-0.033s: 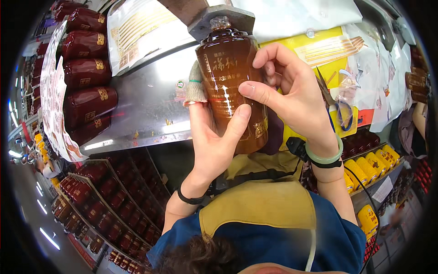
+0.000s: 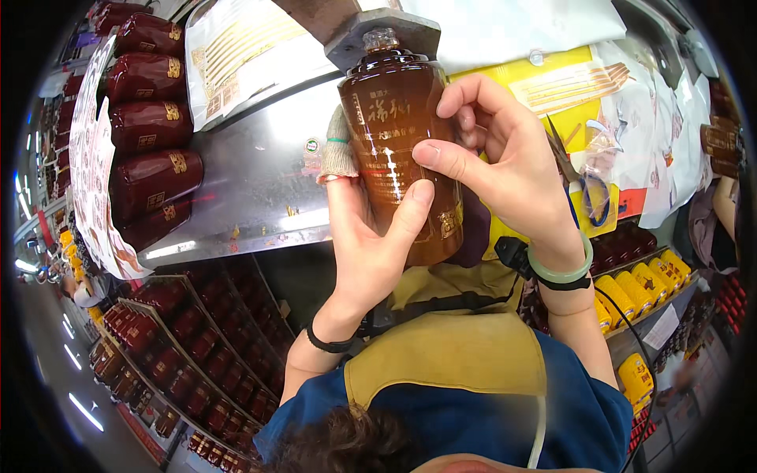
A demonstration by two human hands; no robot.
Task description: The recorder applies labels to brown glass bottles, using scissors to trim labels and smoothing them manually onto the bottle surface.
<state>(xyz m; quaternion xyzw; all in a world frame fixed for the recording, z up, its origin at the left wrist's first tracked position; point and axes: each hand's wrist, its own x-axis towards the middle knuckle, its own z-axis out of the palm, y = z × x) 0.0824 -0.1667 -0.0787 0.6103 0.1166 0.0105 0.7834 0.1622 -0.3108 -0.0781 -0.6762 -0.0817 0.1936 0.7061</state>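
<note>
far left edge: a stack of dark red bottles [image 2: 150, 126] lying on their sides, running from the upper left corner down toward the middle left, pretty much butted up against each other
lower left: crates of dark bottles [image 2: 181, 347] packed tight in rows under the table lip, not much free room down there
metal table [image 2: 252, 181]: shiny bare patch in the upper-middle left, between the red stack and the hands, that's the only real open spot; its front edge runs across just left of the wrist
white printed sheet [image 2: 244, 55]: top of frame, lying past the bare patch
left hand [image 2: 367, 236]: centre of frame, wrapped round the lower part of the bottle from the left, thumb pressed on the front, a cloth finger cot on one fingertip poking up beside the glass
brown glass bottle [image 2: 402, 150]: centre top, held up in both hands over the table edge, clear knob stopper at the top right under a grey block
right hand [image 2: 505, 165]: just right of the bottle, fingers curled round its side, thumb tip pushed against the front label, green bangle on the wrist
scissors [image 2: 579, 177]: behind the right hand, on yellow packaging, partly hidden so I think they're lying open
lower right edge: yellow tins [image 2: 639, 288] lined up in a row, close together
</note>
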